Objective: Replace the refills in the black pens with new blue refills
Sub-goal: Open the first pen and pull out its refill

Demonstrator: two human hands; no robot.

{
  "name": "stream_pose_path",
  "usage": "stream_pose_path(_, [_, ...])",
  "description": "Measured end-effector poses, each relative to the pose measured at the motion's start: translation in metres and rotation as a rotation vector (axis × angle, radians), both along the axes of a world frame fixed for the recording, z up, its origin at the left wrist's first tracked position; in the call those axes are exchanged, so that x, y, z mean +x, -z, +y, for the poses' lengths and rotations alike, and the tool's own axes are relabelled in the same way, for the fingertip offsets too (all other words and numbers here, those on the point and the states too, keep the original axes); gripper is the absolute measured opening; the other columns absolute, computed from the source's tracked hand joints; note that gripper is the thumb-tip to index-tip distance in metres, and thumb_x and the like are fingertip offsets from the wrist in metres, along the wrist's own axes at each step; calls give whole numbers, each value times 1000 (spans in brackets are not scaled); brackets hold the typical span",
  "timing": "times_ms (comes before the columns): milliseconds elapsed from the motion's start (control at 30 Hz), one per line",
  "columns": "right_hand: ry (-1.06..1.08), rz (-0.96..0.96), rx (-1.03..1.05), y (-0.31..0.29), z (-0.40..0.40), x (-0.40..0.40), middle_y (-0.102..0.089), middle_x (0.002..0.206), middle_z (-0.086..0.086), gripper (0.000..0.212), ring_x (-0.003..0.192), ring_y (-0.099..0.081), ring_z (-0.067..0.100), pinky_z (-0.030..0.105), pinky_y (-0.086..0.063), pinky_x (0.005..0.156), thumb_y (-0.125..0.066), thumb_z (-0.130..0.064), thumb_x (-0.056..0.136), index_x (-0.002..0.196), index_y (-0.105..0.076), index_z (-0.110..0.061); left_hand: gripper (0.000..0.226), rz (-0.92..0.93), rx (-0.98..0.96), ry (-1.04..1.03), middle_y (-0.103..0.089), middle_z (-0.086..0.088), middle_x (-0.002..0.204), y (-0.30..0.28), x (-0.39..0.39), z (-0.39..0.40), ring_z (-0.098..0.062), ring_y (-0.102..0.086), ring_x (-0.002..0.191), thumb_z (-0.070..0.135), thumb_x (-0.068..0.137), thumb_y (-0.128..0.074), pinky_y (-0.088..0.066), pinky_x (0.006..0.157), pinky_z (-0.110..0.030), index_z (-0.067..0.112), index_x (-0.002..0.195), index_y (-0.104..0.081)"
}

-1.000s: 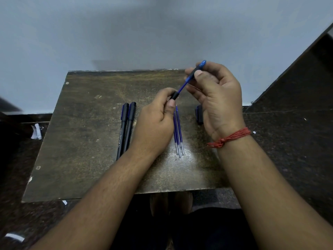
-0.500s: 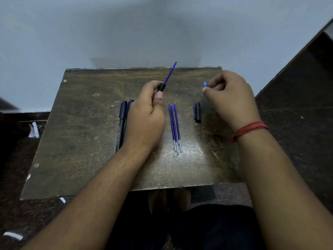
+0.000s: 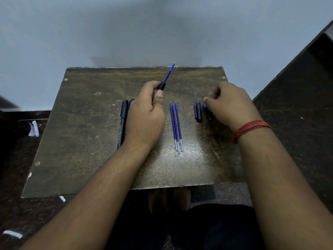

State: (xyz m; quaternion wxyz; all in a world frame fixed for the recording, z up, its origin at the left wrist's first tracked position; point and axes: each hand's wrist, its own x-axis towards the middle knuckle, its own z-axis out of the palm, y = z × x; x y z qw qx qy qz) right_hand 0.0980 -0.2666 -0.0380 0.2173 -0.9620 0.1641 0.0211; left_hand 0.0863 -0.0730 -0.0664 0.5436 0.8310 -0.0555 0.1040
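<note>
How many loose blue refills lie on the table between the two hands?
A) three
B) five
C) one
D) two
A: three refills lie side by side on the table, between the left hand and the right hand.

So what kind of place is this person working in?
Probably a plain room at home, seated on the floor: a low worn wooden board against a bare pale wall, with dark speckled stone flooring.

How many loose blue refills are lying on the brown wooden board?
3: thin blue refills with clear ends lie side by side mid-board, between the hands: left, middle, right. Another sticks out of the black pen barrel, not loose.
</note>
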Motion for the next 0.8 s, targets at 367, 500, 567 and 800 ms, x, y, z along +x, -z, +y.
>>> stream_pose_path(367, [-77,-243,662,-8,50,-4,-71,72,2,19,52,-52,4,26,-43,60,-70,-35,90,81,-68,-19,19,-36,21,59,-51,12,65,6,1,-3,-9,-50,63,24,102,-45,-44,62,-35,22,111,-61])
stream_pose_path(500, [-92,-255,795,-5,55,-5,-62,69,8,15,53,-47,7,23,-38,51,-75,-27,87,81,-70,-14,20,-70,67,82,-52,17,67,7,0,-4,3,-50,63,20,102,-47,-37,61,-22,16,113,-63])
stream_pose_path(567, [-78,-280,853,-5,54,-5,-59,69,5,12,52,-45,6,19,-36,47,-75,-21,87,82,-71,-10,21,-93,110,90,-52,18,68,5,-1,-5,5,-50,64,20,102,-47,-35,60,-19,16,114,-63])
stream_pose_path(800, [52,-347,1113,-3,49,-3,-63,67,-2,14,53,-50,9,19,-34,43,-70,-16,91,78,-67,-18,22,-126,225,109,-50,16,66,6,-3,-4,-2,-47,62,24,102,-46,-32,57,-29,17,115,-62])
